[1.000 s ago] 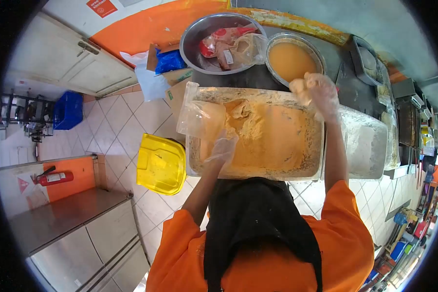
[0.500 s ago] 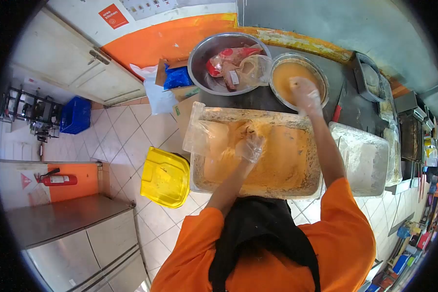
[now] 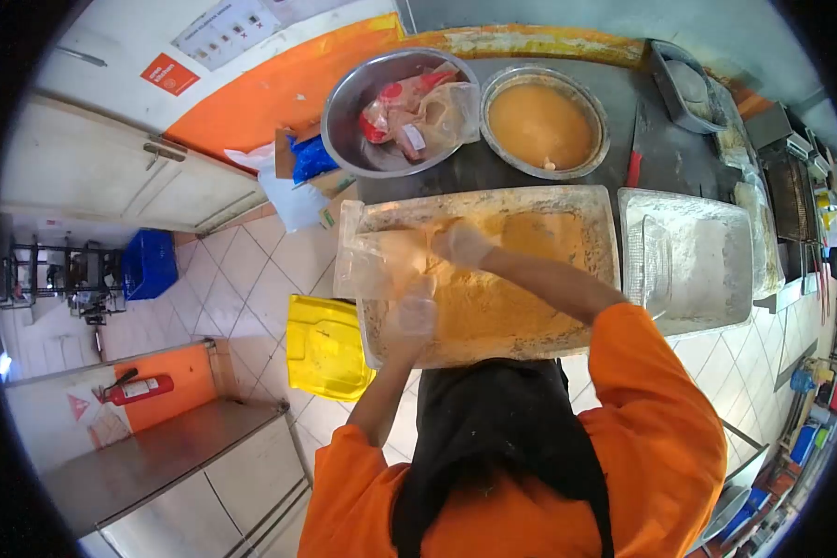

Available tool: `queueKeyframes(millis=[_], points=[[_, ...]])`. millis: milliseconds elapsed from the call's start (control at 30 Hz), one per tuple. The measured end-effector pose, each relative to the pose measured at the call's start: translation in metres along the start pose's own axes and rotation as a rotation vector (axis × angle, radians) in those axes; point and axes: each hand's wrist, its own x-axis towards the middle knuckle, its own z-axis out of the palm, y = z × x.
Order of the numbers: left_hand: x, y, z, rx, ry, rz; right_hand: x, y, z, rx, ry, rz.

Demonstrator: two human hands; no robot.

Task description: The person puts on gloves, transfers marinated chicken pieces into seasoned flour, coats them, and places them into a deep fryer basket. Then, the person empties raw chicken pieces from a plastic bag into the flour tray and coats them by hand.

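Observation:
My left hand [image 3: 415, 311], in a clear plastic glove, is low over the near left part of a large tub [image 3: 577, 193] of orange, flour-like powder [image 3: 502, 312]. Beyond it, my right hand [image 3: 465, 245], gloved too, reaches across to the powder's left half. It is smeared by motion, and whatever lies under its fingers is hidden. The left fingers blend into the glove and powder. A clear plastic container [image 3: 349, 251] hangs over the tub's left edge. Behind the tub stands a round metal bowl [image 3: 601, 158] of orange liquid [image 3: 541, 126], with a small pale bit near its front rim.
A large steel bowl [image 3: 337, 139] holds red and clear plastic packaging. A red-handled knife [image 3: 634, 167] lies right of the liquid. A second tub [image 3: 707, 279] has white powder and a wire basket [image 3: 648, 265]. A yellow lidded bin [image 3: 325, 349] stands on the floor at left.
My right hand has left the bowl of orange liquid and moved down-left into the tub. My left hand has drawn back toward the tub's near left. The view has shifted slightly.

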Motion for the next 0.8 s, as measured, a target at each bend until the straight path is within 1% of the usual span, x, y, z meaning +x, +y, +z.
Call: queueKeyframes(millis=[33,100,167,200,233,267,300,333,367,400,433,467,500,533,567,600,667,700,767,800], points=[[-0.004,-0.004,-0.009,0.019,-0.144,-0.061,-0.016,0.004,-0.023,0.181,-0.006,-0.021],[-0.004,-0.006,-0.024,0.047,-0.424,-0.185,-0.061,0.01,-0.048,0.604,0.134,0.191],[-0.003,-0.001,-0.037,-0.013,-0.433,-0.104,-0.089,0.028,-0.038,0.365,0.023,0.286],[-0.002,-0.001,-0.04,-0.038,-0.437,-0.062,-0.103,0.04,-0.001,0.33,-0.084,0.357],[0.003,0.003,-0.039,-0.114,-0.334,-0.136,-0.112,0.054,0.065,0.293,-0.188,0.431],[0.012,0.012,-0.035,-0.19,-0.227,-0.205,-0.115,0.053,0.087,0.063,-0.182,0.4],[0.02,0.016,-0.024,-0.187,-0.214,-0.204,-0.118,0.053,0.109,-0.168,-0.173,0.377],[0.029,0.02,-0.013,-0.185,-0.201,-0.203,-0.128,0.033,0.117,-0.581,-0.052,0.232],[0.034,0.015,0.016,-0.101,-0.287,-0.13,-0.132,0.014,0.117,-0.641,0.005,0.18],[0.038,0.017,0.021,-0.101,-0.383,-0.099,-0.135,-0.005,0.116,-0.703,0.064,0.131],[0.042,0.019,0.024,-0.103,-0.479,-0.067,-0.131,-0.025,0.097,-0.422,0.055,0.19],[0.047,0.031,0.003,-0.194,-0.583,-0.082,-0.128,-0.038,0.071,-0.141,0.046,0.246],[0.049,0.043,-0.019,-0.285,-0.685,-0.098,-0.127,-0.044,0.03,0.016,-0.087,0.2],[0.046,0.053,-0.039,-0.346,-0.595,-0.047,-0.128,-0.048,-0.02,0.171,-0.216,0.149],[0.038,0.064,-0.058,-0.407,-0.505,0.003,-0.129,-0.049,-0.044,0.327,-0.346,0.094],[0.035,0.07,-0.066,-0.469,-0.413,0.053,-0.136,-0.044,-0.035,0.403,-0.262,0.072],[0.042,0.058,-0.018,-0.39,-0.39,0.064,-0.158,-0.03,-0.009,0.552,-0.096,0.027],[0.044,0.055,0.0,-0.354,-0.38,0.067,-0.154,-0.03,-0.013,0.598,-0.126,0.116],[0.057,0.075,-0.034,-0.416,-0.608,0.068,-0.144,-0.038,-0.031,0.696,-0.193,0.293],[0.061,0.08,-0.047,-0.441,-0.723,0.07,-0.15,-0.047,-0.013,0.563,-0.149,0.249]])
